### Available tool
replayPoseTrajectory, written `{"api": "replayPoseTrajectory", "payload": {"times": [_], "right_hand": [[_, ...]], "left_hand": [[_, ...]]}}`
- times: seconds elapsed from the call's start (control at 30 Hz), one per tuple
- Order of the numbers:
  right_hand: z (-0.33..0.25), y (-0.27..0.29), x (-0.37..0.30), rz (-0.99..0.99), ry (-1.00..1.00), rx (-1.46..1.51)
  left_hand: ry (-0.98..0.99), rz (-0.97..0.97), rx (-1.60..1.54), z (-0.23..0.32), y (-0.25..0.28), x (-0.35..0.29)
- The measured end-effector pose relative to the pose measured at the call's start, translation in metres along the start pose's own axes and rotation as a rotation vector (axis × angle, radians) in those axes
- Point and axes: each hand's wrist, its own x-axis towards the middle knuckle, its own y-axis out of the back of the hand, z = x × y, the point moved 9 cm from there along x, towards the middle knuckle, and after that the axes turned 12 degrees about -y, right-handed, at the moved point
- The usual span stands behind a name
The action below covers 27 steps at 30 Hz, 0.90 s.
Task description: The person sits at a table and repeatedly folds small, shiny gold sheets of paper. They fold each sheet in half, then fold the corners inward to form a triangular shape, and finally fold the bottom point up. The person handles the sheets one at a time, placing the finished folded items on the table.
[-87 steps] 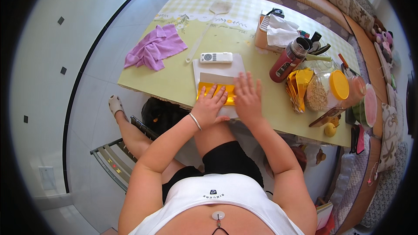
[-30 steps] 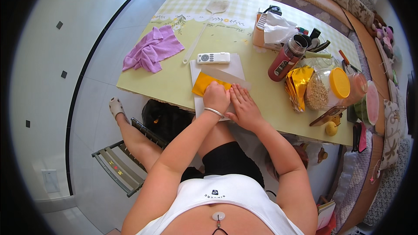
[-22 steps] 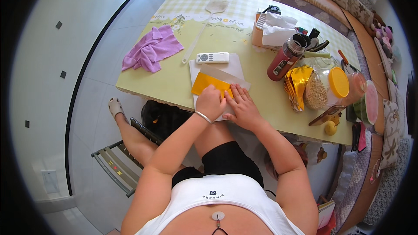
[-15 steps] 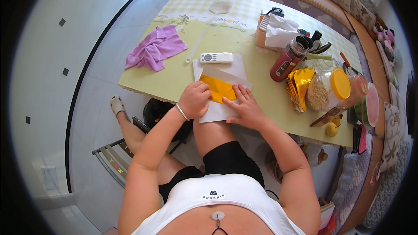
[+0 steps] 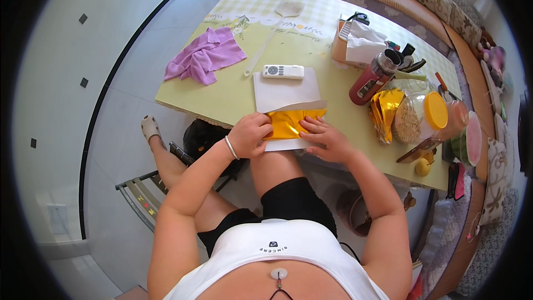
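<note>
A shiny gold foil sheet [image 5: 286,124] lies on white paper [image 5: 286,91] at the table's near edge, creased, with a pale strip along its far side. My left hand [image 5: 250,135] is closed, its curled fingers pinching the foil's left edge. Spread over the right part of the foil, my right hand [image 5: 328,140] presses it with outstretched fingers. A white remote control [image 5: 283,71] rests on the far end of the paper.
Left on the table [image 5: 219,100] lie a purple cloth [image 5: 206,55] and a clear long-handled spatula [image 5: 259,54]. To the right are a maroon flask [image 5: 371,82], folded gold foil pieces [image 5: 384,112], a yellow-lidded jar [image 5: 410,116], a phone [image 5: 416,151] and a tissue box [image 5: 340,40].
The foil has turned level and its far edge has come nearer, baring more white paper. My right hand has shifted right and slightly nearer. The whole view has shifted a little.
</note>
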Motion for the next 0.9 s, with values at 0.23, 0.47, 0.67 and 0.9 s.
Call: {"api": "replayPoseTrajectory", "payload": {"times": [0.23,0.47,0.67,0.9], "right_hand": [[0.021,0.026,0.012,0.157,-0.158,0.299],[-0.043,0.015,0.025,0.394,-0.134,-0.101],[-0.042,-0.004,0.03,0.539,-0.223,-0.165],[-0.037,-0.004,0.026,0.666,-0.296,-0.08]], "left_hand": [[0.05,-0.186,0.133,0.006,-0.012,0.014],[0.132,-0.133,0.203,0.004,-0.018,0.014],[0.231,-0.13,0.084,-0.017,-0.021,0.012],[0.239,0.17,-0.046,-0.045,0.003,-0.006]]}}
